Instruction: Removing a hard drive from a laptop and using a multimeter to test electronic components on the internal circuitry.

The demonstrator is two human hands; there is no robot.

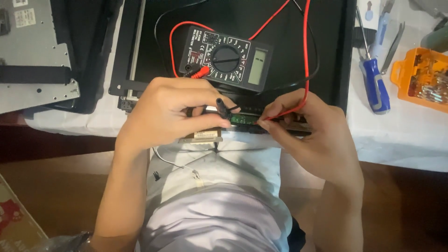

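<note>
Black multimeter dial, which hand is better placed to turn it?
Probably the left hand: it sits just below the black multimeter dial, though it holds the black probe. The right hand pinches the red probe, farther off.

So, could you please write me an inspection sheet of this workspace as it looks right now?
Surface: table under a white cloth, black panel on it.
Job's things: small green circuit board; black multimeter behind it.
Clutter: blue-handled screwdriver, orange parts box, grey metal chassis.
Hands: left hand pinches a black probe; right hand pinches a red probe at the board.
Cables: red lead and black lead loop to the meter; white wire below.
Surroundings: brown floor.
</note>
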